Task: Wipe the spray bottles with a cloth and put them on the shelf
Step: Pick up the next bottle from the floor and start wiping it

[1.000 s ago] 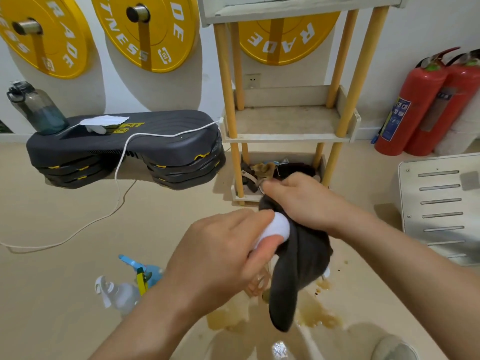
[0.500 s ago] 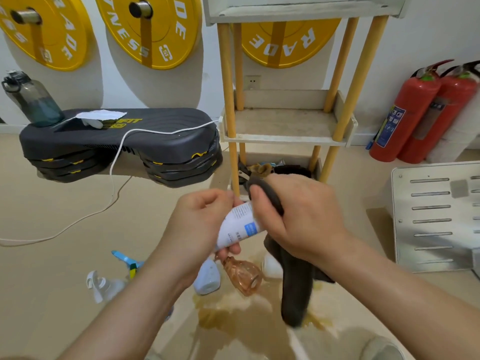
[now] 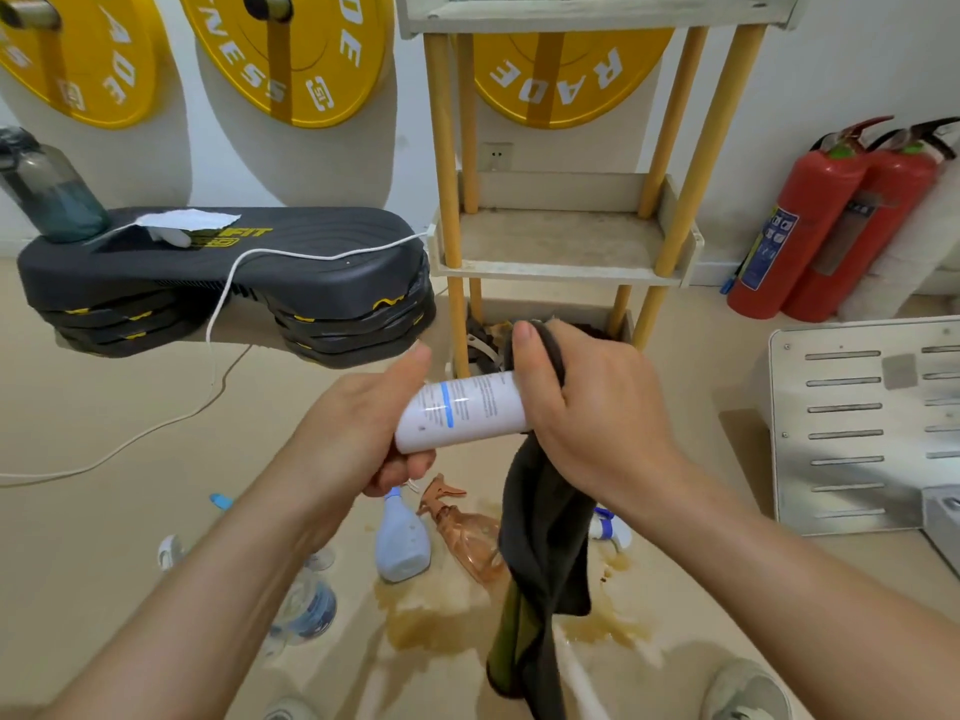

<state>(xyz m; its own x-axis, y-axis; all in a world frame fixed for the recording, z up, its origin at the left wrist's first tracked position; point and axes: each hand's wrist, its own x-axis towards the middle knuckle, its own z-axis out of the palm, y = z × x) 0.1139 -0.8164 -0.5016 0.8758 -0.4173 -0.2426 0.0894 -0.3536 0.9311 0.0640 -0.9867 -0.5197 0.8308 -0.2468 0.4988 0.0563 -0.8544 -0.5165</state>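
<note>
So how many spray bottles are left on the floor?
5: a light blue bottle beside an amber bottle, a white-and-blue bottle half behind the cloth, and two crossed by the left forearm, showing a blue trigger and a white trigger. More may be hidden.
</note>
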